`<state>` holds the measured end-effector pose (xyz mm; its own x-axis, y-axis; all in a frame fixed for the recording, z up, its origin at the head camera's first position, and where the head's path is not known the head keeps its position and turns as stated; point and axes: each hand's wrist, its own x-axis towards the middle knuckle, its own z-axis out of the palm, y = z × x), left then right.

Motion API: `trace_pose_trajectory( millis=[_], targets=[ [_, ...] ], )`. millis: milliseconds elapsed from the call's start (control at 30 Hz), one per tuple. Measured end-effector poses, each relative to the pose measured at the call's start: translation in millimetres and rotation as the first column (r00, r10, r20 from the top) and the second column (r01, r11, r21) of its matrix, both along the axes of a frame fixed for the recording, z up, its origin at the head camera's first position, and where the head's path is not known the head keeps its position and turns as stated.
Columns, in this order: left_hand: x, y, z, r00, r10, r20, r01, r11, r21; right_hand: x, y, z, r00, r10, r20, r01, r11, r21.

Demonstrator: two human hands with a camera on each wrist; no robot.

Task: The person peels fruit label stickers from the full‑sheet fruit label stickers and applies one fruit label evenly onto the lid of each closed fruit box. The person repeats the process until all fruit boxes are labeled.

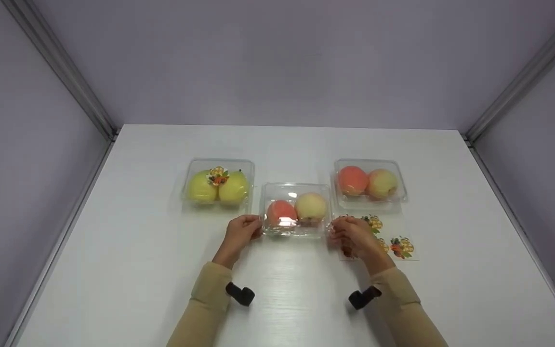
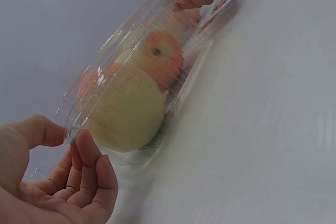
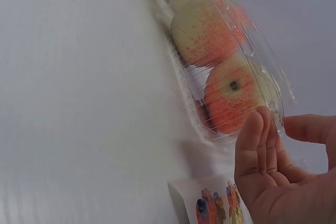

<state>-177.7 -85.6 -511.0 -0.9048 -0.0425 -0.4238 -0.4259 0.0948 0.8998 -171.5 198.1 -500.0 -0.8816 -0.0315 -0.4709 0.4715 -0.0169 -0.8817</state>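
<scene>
The middle clamshell box [image 1: 296,210] sat at the centre of the desk [image 1: 138,270], and I had it between both hands. My left hand [image 1: 242,232] pinched its left rim, thumb above and fingers [image 2: 89,179] curled beneath; my right hand [image 1: 352,236] did the same on the right rim, thumb over the flange and fingers [image 3: 257,150] under it. I judged that an even squeeze from both sides, near the corners, would keep the thin lid from buckling or springing. Counting left to right: one box with two yellow-green fruits [image 1: 217,189] and a sticker on its lid, my box with two peaches, one more box with two peaches [image 1: 368,183]. Three boxes, six fruits. On the sticker sheet [image 1: 395,246] I saw perhaps three stickers, partly hidden by my hand.
</scene>
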Motion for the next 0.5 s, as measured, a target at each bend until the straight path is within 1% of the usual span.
trace_pose_trajectory(
  millis=[133,300,400,500],
  targets=[
    [1.9,-1.9,-1.5,1.0,-0.01,-0.011,0.01,1.0,-0.001,2.2,1.2,-0.5,1.0,0.021,-0.008,-0.021,1.0,-0.005],
    [4.0,-4.4,-2.2,0.999,-0.032,-0.016,0.032,0.999,0.001,5.1,1.8,0.6,0.999,0.036,0.005,-0.036,0.999,0.015],
    [5.3,-6.1,-1.0,0.998,-0.055,-0.012,0.055,0.998,-0.007,6.2,2.7,1.2,0.998,0.053,0.016,-0.053,0.998,0.028],
    [6.9,-7.8,-0.2,0.997,-0.08,-0.006,0.08,0.997,-0.007,7.1,4.2,1.2,0.997,0.07,0.016,-0.071,0.997,0.019]
  ],
)
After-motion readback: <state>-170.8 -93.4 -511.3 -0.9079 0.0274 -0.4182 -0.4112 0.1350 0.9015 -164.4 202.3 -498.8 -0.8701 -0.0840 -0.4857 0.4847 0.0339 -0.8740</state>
